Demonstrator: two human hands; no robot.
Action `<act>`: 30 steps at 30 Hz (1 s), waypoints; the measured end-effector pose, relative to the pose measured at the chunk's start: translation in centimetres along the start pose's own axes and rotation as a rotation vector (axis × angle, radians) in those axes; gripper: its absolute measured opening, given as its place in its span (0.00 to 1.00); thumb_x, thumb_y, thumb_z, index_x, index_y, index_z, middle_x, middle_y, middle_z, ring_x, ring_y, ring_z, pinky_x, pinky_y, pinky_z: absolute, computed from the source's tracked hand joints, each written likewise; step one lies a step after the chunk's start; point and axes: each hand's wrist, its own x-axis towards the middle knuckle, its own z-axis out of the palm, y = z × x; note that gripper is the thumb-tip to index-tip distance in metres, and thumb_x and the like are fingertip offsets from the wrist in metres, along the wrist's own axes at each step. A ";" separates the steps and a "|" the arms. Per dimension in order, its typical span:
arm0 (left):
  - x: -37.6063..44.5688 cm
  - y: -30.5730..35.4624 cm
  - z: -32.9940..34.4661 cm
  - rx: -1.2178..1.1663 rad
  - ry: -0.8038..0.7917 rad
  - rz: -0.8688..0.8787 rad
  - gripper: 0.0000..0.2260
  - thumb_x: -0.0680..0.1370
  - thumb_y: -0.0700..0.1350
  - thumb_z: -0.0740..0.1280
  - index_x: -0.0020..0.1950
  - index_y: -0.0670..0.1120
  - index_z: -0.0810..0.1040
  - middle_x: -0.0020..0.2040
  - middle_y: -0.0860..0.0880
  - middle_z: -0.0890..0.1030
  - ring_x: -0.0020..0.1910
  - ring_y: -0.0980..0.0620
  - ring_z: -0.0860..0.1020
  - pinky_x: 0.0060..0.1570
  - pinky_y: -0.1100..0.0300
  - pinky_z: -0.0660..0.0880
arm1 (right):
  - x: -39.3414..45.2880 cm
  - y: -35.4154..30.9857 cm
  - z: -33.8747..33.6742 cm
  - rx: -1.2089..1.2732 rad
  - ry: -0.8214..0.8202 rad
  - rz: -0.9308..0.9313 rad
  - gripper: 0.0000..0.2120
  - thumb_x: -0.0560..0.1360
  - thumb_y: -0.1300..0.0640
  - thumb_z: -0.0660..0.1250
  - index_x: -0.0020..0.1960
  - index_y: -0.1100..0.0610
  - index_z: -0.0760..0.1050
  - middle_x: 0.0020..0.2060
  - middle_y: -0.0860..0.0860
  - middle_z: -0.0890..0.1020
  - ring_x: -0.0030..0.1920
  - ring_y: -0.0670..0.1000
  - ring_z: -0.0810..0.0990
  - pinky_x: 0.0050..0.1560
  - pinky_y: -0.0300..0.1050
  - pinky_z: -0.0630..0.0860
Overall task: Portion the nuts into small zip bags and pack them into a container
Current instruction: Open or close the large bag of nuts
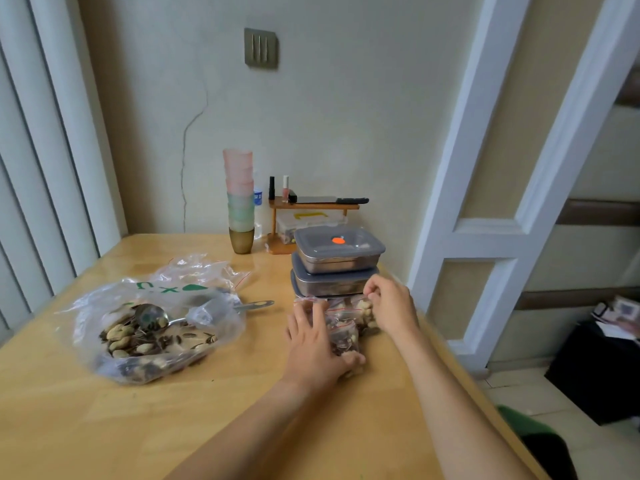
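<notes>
The left hand (pixel 317 344) lies with spread, straight fingers on a small zip bag (pixel 343 336) full of nuts. The right hand (pixel 389 306) pinches the top edge of a second small bag (pixel 360 308) just behind it. Both bags rest on the wooden surface (pixel 104 427), directly in front of a stack of metal containers (pixel 337 263) with grey lids. To the left lies a big open plastic bag (pixel 152 327) with peanuts and seeds, and a spoon (pixel 156 317) rests inside it.
</notes>
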 end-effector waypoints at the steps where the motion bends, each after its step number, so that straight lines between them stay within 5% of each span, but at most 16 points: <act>1: 0.1 -0.1 0.2 0.001 -0.013 -0.003 0.50 0.57 0.75 0.64 0.75 0.54 0.58 0.69 0.49 0.57 0.71 0.45 0.59 0.73 0.51 0.59 | 0.2 0.2 0.8 0.058 0.003 0.024 0.10 0.80 0.64 0.65 0.47 0.49 0.75 0.41 0.50 0.81 0.44 0.55 0.80 0.45 0.50 0.78; 4: 0.3 -0.3 0.6 0.000 -0.027 -0.003 0.49 0.59 0.75 0.63 0.75 0.54 0.57 0.69 0.50 0.57 0.72 0.45 0.58 0.73 0.51 0.58 | 0.3 0.7 2.7 0.091 -0.006 0.113 0.10 0.80 0.59 0.70 0.59 0.56 0.72 0.51 0.52 0.81 0.53 0.57 0.80 0.49 0.47 0.74; 10: 0.1 -1.2 0.4 -0.043 -0.030 0.034 0.49 0.60 0.76 0.66 0.75 0.55 0.57 0.68 0.52 0.57 0.73 0.49 0.55 0.73 0.52 0.55 | -0.7 0.9 4.1 0.080 0.054 0.154 0.08 0.80 0.60 0.69 0.57 0.58 0.73 0.56 0.56 0.79 0.59 0.58 0.78 0.54 0.49 0.73; 17: -0.7 -3.1 -4.4 -0.152 0.155 0.102 0.26 0.75 0.65 0.62 0.68 0.54 0.65 0.65 0.54 0.62 0.67 0.51 0.62 0.69 0.53 0.62 | -2.4 -6.6 1.6 -0.001 0.376 -0.089 0.05 0.80 0.61 0.64 0.46 0.56 0.75 0.44 0.50 0.77 0.42 0.51 0.75 0.38 0.44 0.69; 21: 0.1 -6.7 -8.8 -0.139 0.394 0.043 0.12 0.77 0.45 0.67 0.60 0.49 0.71 0.58 0.53 0.66 0.62 0.51 0.65 0.64 0.52 0.68 | -2.2 -13.0 3.4 0.153 0.148 -0.260 0.05 0.81 0.60 0.65 0.47 0.54 0.75 0.45 0.47 0.77 0.43 0.46 0.77 0.38 0.37 0.72; 25: 1.1 -12.3 -14.5 0.054 0.536 -0.031 0.11 0.76 0.40 0.66 0.59 0.46 0.75 0.62 0.48 0.72 0.64 0.48 0.68 0.64 0.48 0.71 | -1.8 -17.8 8.7 0.099 -0.135 -0.335 0.06 0.81 0.58 0.64 0.49 0.53 0.79 0.48 0.50 0.82 0.48 0.51 0.79 0.51 0.49 0.80; 30: 2.3 -19.9 -19.3 0.240 0.348 -0.144 0.14 0.83 0.45 0.62 0.68 0.46 0.77 0.75 0.45 0.71 0.78 0.46 0.62 0.75 0.51 0.60 | -0.8 -21.8 15.5 0.090 -0.145 -0.289 0.08 0.81 0.62 0.63 0.52 0.53 0.80 0.52 0.49 0.81 0.49 0.51 0.78 0.48 0.46 0.77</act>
